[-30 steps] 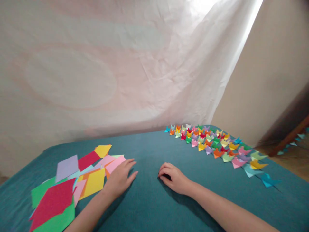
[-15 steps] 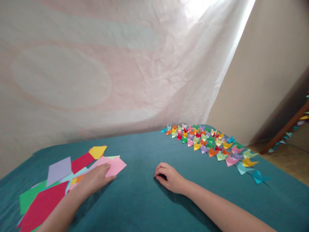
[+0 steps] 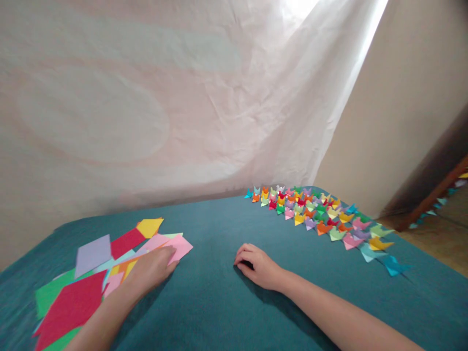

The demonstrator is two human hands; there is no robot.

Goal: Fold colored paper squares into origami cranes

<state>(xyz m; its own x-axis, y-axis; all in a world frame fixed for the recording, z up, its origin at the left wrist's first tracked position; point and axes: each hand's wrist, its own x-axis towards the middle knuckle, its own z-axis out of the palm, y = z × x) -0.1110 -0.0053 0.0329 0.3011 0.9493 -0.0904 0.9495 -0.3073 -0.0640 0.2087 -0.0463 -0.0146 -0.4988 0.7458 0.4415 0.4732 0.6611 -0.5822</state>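
My left hand [image 3: 148,270] lies flat, fingers stretched out, on a spread of coloured paper squares [image 3: 95,273] at the left of the teal table [image 3: 219,302]. Its fingertips rest on a pink square [image 3: 179,246] at the pile's right edge. My right hand [image 3: 258,265] rests on the cloth in the middle, fingers curled under with nothing seen in them. Several small folded paper birds [image 3: 318,217] in many colours stand in rows at the far right.
A pale crumpled sheet [image 3: 164,107] hangs behind the table. A beige wall [image 3: 409,112] stands on the right. A wooden piece with small paper shapes [image 3: 435,202] shows at the right edge above the floor.
My left hand moved left from the bare cloth onto the paper squares and now rests on the pink one. My right hand has stayed put.
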